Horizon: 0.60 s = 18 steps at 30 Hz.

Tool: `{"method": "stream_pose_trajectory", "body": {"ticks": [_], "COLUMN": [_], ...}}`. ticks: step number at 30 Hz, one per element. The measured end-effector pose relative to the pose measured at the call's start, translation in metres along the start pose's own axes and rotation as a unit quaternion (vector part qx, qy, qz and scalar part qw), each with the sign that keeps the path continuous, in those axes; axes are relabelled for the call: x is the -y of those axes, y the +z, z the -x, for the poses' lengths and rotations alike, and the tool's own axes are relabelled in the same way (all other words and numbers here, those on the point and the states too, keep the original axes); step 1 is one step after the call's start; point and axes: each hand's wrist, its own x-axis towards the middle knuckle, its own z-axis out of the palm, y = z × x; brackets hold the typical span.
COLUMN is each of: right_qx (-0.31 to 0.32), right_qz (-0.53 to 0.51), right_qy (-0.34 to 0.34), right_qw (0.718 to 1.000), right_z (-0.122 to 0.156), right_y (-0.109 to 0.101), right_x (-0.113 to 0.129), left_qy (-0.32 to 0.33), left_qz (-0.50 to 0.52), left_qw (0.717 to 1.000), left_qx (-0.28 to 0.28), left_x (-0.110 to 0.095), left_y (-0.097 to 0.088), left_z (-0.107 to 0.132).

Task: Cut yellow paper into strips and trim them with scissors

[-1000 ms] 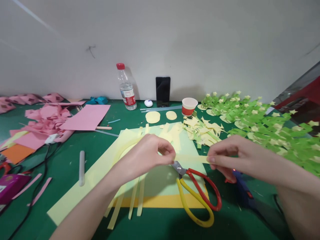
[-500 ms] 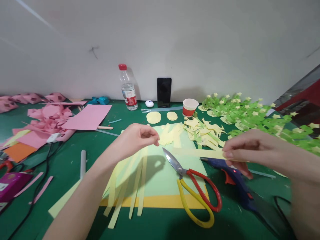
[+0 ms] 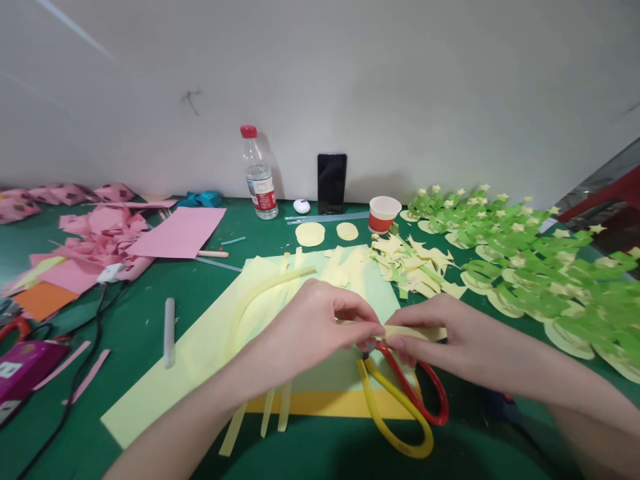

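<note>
My left hand point(image 3: 315, 327) and my right hand point(image 3: 440, 340) meet over the middle of the green table, both pinching the same pale yellow paper strip point(image 3: 417, 331). The strip pokes out to the right between my right fingers. Just under the hands lie scissors point(image 3: 400, 407) with one red and one yellow handle, their blades hidden by my fingers. They rest on pale yellow and light green sheets point(image 3: 200, 353), with several cut yellow strips point(image 3: 273, 410) at the near edge.
Green paper trees with yellow stars point(image 3: 530, 267) fill the right side. Yellow scraps point(image 3: 415, 263), two yellow discs point(image 3: 310, 233), a paper cup point(image 3: 384, 213), a phone point(image 3: 331, 183) and a water bottle point(image 3: 257, 175) stand behind. Pink paper point(image 3: 180, 232), a glue stick point(image 3: 169, 332) and cables point(image 3: 80, 360) lie left.
My hands were apart half a second ago, the right one alone holding the strip. They have come together and lowered over the scissors, and the blue glue gun is now hidden.
</note>
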Motion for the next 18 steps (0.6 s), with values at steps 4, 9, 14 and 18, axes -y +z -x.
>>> {"method": "stream_pose_trajectory", "body": {"ticks": [4, 9, 14, 18], "right_qx": [0.032, 0.038, 0.037, 0.018], "right_qz": [-0.048, -0.055, -0.043, -0.007], "right_qy": [0.008, 0.010, 0.026, 0.030], "right_qw": [0.998, 0.998, 0.998, 0.999], "right_z": [-0.001, 0.002, 0.011, 0.017], "right_y": [0.004, -0.005, -0.017, -0.024], "right_x": [-0.001, 0.001, -0.003, -0.013], "left_qy": [-0.001, -0.036, -0.067, -0.042], "left_qz": [0.016, 0.056, 0.071, 0.014], "left_qw": [1.000, 0.996, 0.993, 0.998], "left_qx": [0.022, 0.055, 0.061, -0.043], "left_x": [0.004, 0.006, 0.007, 0.005], "left_y": [0.001, -0.008, -0.024, -0.037], "left_z": [-0.002, -0.005, -0.008, -0.009]}}
